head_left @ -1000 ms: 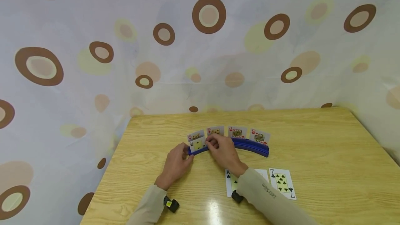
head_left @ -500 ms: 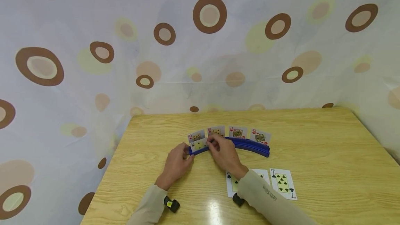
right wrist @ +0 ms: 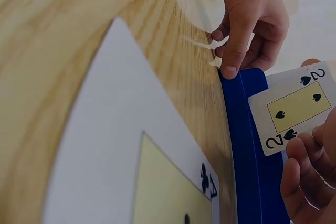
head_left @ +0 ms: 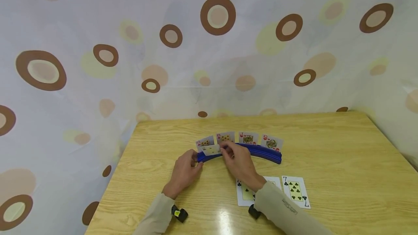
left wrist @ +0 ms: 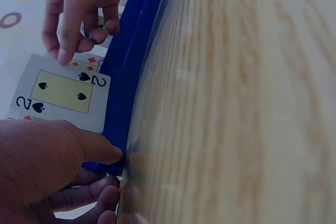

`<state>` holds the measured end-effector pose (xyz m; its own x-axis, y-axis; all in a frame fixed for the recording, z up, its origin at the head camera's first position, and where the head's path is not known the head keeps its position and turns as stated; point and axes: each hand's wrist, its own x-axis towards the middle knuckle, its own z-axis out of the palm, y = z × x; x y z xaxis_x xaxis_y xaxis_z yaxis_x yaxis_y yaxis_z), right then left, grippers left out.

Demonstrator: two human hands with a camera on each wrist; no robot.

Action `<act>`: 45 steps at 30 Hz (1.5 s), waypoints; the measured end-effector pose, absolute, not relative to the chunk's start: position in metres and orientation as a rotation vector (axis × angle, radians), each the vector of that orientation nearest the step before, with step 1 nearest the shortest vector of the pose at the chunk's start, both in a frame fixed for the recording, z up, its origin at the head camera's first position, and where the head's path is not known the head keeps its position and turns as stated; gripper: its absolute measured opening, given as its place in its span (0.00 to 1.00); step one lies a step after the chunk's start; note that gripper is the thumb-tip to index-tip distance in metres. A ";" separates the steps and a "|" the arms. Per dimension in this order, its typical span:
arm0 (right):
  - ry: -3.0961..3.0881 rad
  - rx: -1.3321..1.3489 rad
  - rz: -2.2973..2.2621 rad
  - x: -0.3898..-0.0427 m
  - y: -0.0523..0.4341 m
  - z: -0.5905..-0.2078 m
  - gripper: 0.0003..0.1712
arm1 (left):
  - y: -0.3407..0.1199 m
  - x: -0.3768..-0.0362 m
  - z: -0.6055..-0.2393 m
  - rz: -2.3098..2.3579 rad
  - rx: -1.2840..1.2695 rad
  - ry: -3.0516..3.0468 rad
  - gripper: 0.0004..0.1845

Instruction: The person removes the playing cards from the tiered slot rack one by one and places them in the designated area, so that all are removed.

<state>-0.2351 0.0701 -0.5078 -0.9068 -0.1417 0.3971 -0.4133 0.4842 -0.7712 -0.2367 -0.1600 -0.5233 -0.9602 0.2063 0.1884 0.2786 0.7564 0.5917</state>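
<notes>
My left hand (head_left: 184,171) grips the left end of a curved blue card holder (head_left: 262,153), thumb on its front face in the right wrist view. My right hand (head_left: 241,162) pinches a two of spades (right wrist: 296,108) by its right side. That playing card lies tilted back over the left part of the holder, in front of a ten of diamonds (head_left: 205,142), whose lower part it hides. Also upright in the holder are a red eight (head_left: 223,137), a jack (head_left: 248,138) and a queen (head_left: 272,142).
Face up on the wooden table (head_left: 343,155), in front of the holder, lie an ace of clubs (right wrist: 173,198), a partly covered card (head_left: 275,182) and a seven of clubs (head_left: 295,191). My right forearm passes over the first two. A patterned cloth (head_left: 241,57) hangs behind the table.
My right hand has shifted slightly right and toward me, and the two of spades has moved with it, leaning flatter than before. My left hand stays on the holder's end.
</notes>
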 end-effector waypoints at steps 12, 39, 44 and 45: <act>-2.440 0.439 1.397 -0.219 0.094 -0.505 0.05 | -0.162 -0.237 -0.526 -0.986 -0.437 -2.807 0.12; -2.460 0.231 1.426 -0.158 0.160 -0.505 0.03 | -0.160 -0.235 -0.527 -0.955 -0.432 -2.811 0.11; -2.479 0.127 1.476 -0.150 0.176 -0.500 0.03 | -0.161 -0.235 -0.527 -0.998 -0.482 -2.764 0.11; -2.483 0.110 1.481 -0.149 0.179 -0.499 0.03 | -0.162 -0.238 -0.533 -0.997 -0.504 -2.741 0.11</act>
